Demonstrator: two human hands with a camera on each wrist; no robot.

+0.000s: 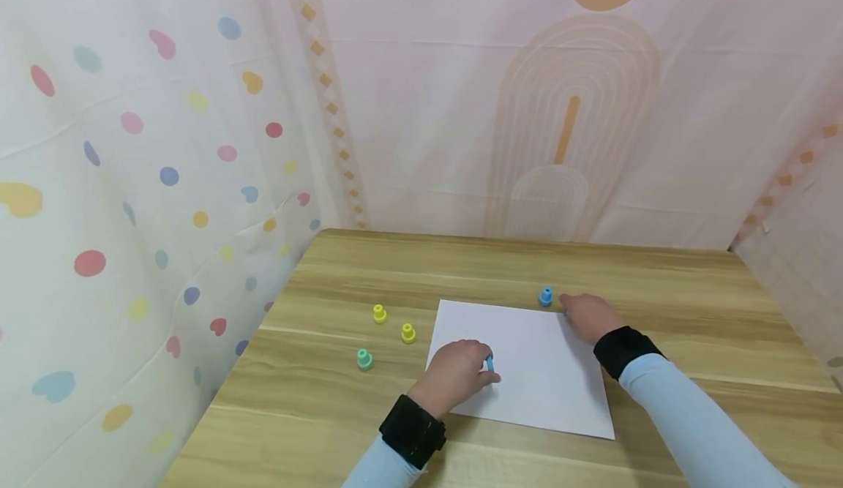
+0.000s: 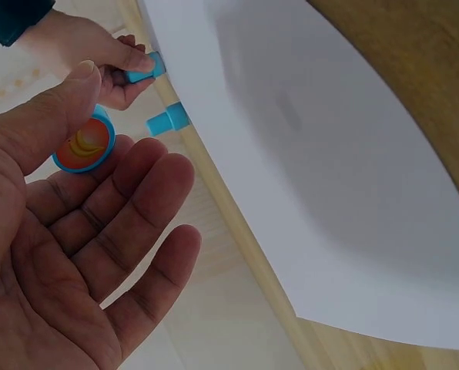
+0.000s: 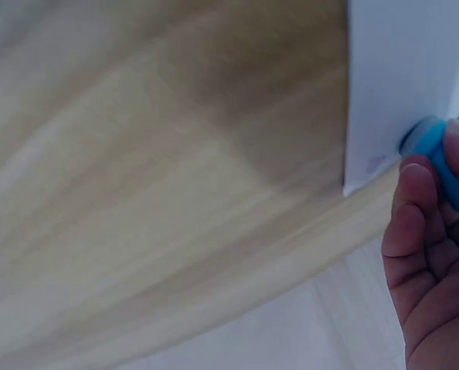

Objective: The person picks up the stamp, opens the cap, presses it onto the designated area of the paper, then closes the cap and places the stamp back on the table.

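A white sheet of paper [image 1: 540,371] lies on the wooden table. Over its left part, my left hand [image 1: 457,374] holds a small blue stamp [image 2: 85,146] between thumb and fingers. The left wrist view shows this stamp's round face, orange with a yellow banana picture. At the paper's far right corner, my right hand [image 1: 589,317] pinches another blue stamp [image 3: 436,150], its wide end down by the sheet; whether it touches the paper I cannot tell. A third blue stamp [image 1: 546,297] stands just beyond the paper's far edge, left of my right hand.
Two yellow stamps [image 1: 380,314] [image 1: 408,333] and a green stamp [image 1: 364,359] stand on the table [image 1: 296,400] left of the paper. Patterned curtains [image 1: 421,129] hang behind the table and along its left side.
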